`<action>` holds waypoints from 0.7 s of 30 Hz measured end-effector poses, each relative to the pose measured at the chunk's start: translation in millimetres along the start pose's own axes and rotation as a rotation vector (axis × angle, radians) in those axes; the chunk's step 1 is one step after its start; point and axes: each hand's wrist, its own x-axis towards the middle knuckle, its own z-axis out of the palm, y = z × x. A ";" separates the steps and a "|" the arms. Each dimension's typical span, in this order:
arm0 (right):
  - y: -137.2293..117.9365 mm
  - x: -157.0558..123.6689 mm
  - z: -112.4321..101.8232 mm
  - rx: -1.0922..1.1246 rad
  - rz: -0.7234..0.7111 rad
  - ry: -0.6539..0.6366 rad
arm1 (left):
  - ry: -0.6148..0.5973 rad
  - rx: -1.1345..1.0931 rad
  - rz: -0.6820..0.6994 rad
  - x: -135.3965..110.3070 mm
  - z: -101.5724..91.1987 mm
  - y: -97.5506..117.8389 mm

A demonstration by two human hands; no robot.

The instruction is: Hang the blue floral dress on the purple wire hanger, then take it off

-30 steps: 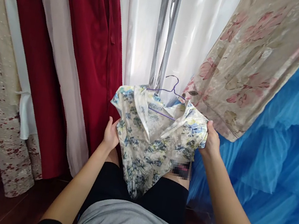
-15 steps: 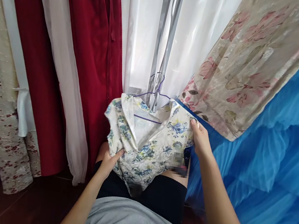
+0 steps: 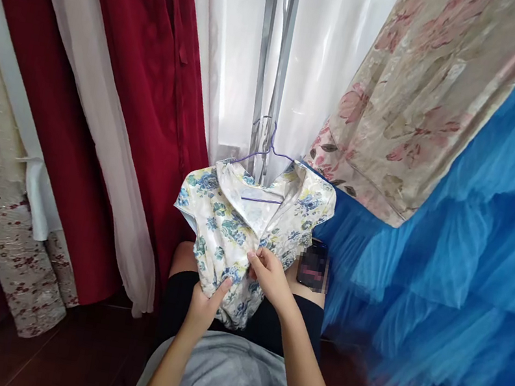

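A white blouse with blue and yellow flowers (image 3: 226, 227) hangs on a thin purple hanger (image 3: 271, 149) in front of my lap. My left hand (image 3: 208, 300) grips the blouse low on its left side, thumb on top of the cloth and fingers hidden beneath. My right hand (image 3: 268, 274) pinches the fabric at the front, just under the point of the V-neck. The hanger's lower bar shows through the neck opening. A dark phone-like object (image 3: 313, 265), partly blurred out, lies on my right thigh.
Red, pale and flower-embroidered garments (image 3: 120, 97) hang on the left. A beige floral cloth (image 3: 413, 114) and a ruffled blue tulle gown (image 3: 446, 271) hang on the right. Behind the hanger stand grey metal poles (image 3: 265, 43) and a white curtain (image 3: 320, 52).
My right hand has left the blouse's right shoulder and moved down and inward to the front below the neckline. My left hand has shifted slightly right and down along the cloth.
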 end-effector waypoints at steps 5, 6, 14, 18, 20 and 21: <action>-7.2 -8.2 -12.2 0.231 0.078 -0.065 | 0.147 -0.252 -0.141 4.9 2.4 -0.6; -7.6 -9.7 -14.9 0.253 0.085 -0.070 | 0.186 -0.306 -0.161 8.5 0.8 -1.9; -3.9 -15.8 -34.6 0.347 0.103 0.117 | 0.557 -0.160 0.106 41.6 -29.6 -22.5; -7.3 -16.9 -25.7 0.298 0.132 0.070 | 0.274 0.157 0.314 26.7 9.7 -16.9; -10.3 -18.3 -20.5 0.272 0.118 0.028 | -0.031 0.263 0.317 20.9 38.6 -10.6; -11.9 -19.1 -18.9 0.261 0.115 0.004 | -0.120 0.293 0.320 20.6 50.9 -7.7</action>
